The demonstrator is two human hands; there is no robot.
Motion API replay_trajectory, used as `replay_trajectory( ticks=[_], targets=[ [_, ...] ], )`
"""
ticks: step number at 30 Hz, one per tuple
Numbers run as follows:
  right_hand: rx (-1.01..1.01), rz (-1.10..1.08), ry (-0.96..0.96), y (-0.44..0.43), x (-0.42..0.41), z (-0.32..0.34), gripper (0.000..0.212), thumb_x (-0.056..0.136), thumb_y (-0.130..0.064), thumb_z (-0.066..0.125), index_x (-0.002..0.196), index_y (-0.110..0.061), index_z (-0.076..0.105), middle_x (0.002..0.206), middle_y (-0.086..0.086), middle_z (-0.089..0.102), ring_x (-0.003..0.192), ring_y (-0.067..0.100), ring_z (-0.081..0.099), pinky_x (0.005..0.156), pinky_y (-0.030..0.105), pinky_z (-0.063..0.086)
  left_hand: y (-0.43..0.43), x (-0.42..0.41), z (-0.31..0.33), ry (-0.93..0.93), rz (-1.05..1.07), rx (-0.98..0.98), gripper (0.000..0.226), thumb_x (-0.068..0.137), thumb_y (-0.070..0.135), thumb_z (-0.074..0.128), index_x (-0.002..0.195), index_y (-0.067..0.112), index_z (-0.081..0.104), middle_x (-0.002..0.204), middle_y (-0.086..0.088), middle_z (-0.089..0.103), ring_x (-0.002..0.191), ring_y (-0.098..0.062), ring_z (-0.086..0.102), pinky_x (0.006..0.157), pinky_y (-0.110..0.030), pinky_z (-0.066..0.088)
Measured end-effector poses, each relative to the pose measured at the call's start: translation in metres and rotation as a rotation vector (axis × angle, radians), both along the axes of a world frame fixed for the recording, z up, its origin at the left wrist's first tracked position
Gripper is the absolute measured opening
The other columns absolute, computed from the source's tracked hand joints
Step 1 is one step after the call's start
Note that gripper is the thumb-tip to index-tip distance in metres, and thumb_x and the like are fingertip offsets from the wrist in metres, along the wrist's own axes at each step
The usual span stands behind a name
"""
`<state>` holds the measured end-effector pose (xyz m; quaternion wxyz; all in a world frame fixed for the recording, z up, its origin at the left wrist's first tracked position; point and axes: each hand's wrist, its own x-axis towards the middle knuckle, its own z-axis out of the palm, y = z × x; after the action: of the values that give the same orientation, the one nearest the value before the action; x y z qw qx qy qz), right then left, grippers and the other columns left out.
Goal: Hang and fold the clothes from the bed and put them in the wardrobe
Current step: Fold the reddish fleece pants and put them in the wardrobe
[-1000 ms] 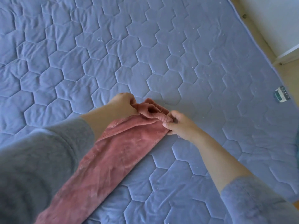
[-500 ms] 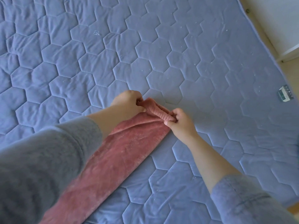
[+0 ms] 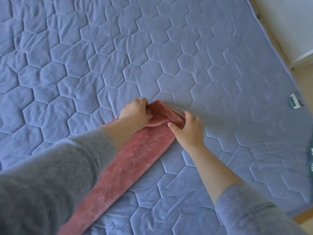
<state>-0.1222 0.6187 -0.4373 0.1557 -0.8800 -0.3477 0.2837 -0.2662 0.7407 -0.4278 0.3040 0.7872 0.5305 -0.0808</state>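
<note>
While it lies on the bed (image 3: 169, 48), both hands' fingers (image 3: 174, 127) pinch the pink garment's (image 3: 135, 158) cuff.

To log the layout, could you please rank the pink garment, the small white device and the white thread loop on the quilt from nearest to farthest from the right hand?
1. Pink garment: gripped by the right hand.
2. White thread loop: far upper left.
3. Small white device: right bed edge, slightly farther.

Both arms wear grey long sleeves, pushed up to leave the forearms bare. The left sleeve (image 3: 50, 180) is soft, fuzzy knit with a rounded, rolled edge. The right sleeve (image 3: 254, 211) looks slightly bluer and shows a stitched seam along its length. The left hand (image 3: 135, 110) and right hand (image 3: 189, 128) are bare.
</note>
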Motion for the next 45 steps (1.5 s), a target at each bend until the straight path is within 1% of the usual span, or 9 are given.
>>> replay_trajectory(
  ticks=[3, 6, 10, 13, 17, 19, 21, 25, 45],
  targets=[
    [-0.032, 0.015, 0.163, 0.011, -0.005, 0.005, 0.062, 0.085, -0.045, 0.069, 0.131, -0.009, 0.048, 0.128, 0.014, 0.055, 0.122, 0.031, 0.05, 0.103, 0.042, 0.041, -0.001, -0.015, -0.003, 0.128, -0.054, -0.058, 0.034, 0.092, 0.038, 0.058, 0.108, 0.008, 0.054, 0.115, -0.013, 0.06, 0.102, -0.034, 0.058, 0.072, -0.036, 0.044],
    [-0.038, -0.012, 0.165, 0.018, -0.001, 0.006, 0.035, 0.088, -0.033, 0.068, 0.105, -0.004, 0.058, 0.107, 0.015, 0.064, 0.101, 0.033, 0.06, 0.085, 0.04, 0.049, 0.004, -0.022, -0.004, -0.025, 0.067, -0.053, 0.018, 0.091, 0.027, 0.06, 0.092, 0.009, 0.056, 0.107, -0.014, 0.063, 0.096, -0.032, 0.057, 0.068, -0.032, 0.037],
    [0.092, -0.089, 0.249, 0.016, 0.001, 0.003, 0.011, 0.09, -0.018, 0.066, 0.095, -0.014, 0.056, 0.096, 0.003, 0.064, 0.094, 0.026, 0.062, 0.074, 0.03, 0.043, 0.006, -0.024, -0.003, -0.097, 0.147, 0.146, 0.025, 0.087, 0.028, 0.067, 0.104, 0.01, 0.062, 0.11, -0.014, 0.06, 0.104, -0.035, 0.054, 0.08, -0.039, 0.042],
    [0.049, -0.125, 0.226, 0.012, 0.0, -0.003, 0.015, 0.092, -0.019, 0.064, 0.104, -0.011, 0.059, 0.101, 0.005, 0.065, 0.1, 0.028, 0.062, 0.079, 0.032, 0.046, -0.003, -0.02, -0.011, 0.048, 0.031, 0.282, 0.027, 0.091, 0.03, 0.062, 0.111, 0.012, 0.059, 0.112, -0.011, 0.055, 0.107, -0.034, 0.051, 0.088, -0.042, 0.04],
    [-0.037, -0.166, 0.036, 0.011, -0.014, -0.004, 0.046, 0.091, -0.027, 0.066, 0.13, -0.009, 0.051, 0.127, 0.015, 0.055, 0.12, 0.033, 0.051, 0.098, 0.04, 0.043, -0.006, -0.024, -0.014, 0.04, 0.114, 0.265, 0.026, 0.095, 0.02, 0.058, 0.119, 0.011, 0.057, 0.118, -0.011, 0.053, 0.113, -0.033, 0.047, 0.092, -0.043, 0.042],
    [0.041, -0.175, -0.125, 0.01, -0.026, 0.007, 0.059, 0.087, -0.024, 0.071, 0.137, -0.009, 0.044, 0.131, 0.016, 0.047, 0.123, 0.033, 0.045, 0.099, 0.04, 0.039, -0.007, -0.033, -0.008, -0.026, 0.151, 0.235, 0.027, 0.094, 0.021, 0.059, 0.118, 0.01, 0.057, 0.118, -0.011, 0.054, 0.113, -0.032, 0.046, 0.091, -0.042, 0.043],
    [0.199, -0.162, -0.192, 0.007, -0.041, 0.021, 0.05, 0.084, -0.016, 0.072, 0.127, -0.008, 0.05, 0.122, 0.014, 0.053, 0.114, 0.033, 0.05, 0.093, 0.04, 0.041, -0.009, -0.046, 0.001, -0.077, 0.172, 0.224, 0.027, 0.093, 0.022, 0.06, 0.119, 0.012, 0.058, 0.116, -0.009, 0.055, 0.114, -0.03, 0.047, 0.091, -0.041, 0.042],
    [0.265, -0.096, 0.075, 0.003, -0.083, 0.044, 0.022, 0.086, -0.008, 0.065, 0.108, -0.011, 0.061, 0.092, 0.004, 0.064, 0.092, 0.022, 0.059, 0.087, 0.038, 0.046, -0.02, -0.077, 0.018, -0.123, 0.209, 0.192, 0.026, 0.093, 0.017, 0.057, 0.119, 0.013, 0.06, 0.116, -0.007, 0.057, 0.113, -0.029, 0.049, 0.089, -0.038, 0.041],
    [0.065, 0.355, 0.262, -0.043, -0.359, 0.1, 0.02, 0.088, -0.012, 0.056, 0.105, -0.017, 0.064, 0.1, -0.002, 0.067, 0.093, 0.015, 0.063, 0.088, 0.03, 0.049, -0.141, -0.394, 0.091, -0.062, 0.513, 0.262, 0.014, 0.089, 0.02, 0.057, 0.092, 0.008, 0.065, 0.092, -0.008, 0.062, 0.089, -0.031, 0.058, 0.069, -0.036, 0.042]
  ],
)
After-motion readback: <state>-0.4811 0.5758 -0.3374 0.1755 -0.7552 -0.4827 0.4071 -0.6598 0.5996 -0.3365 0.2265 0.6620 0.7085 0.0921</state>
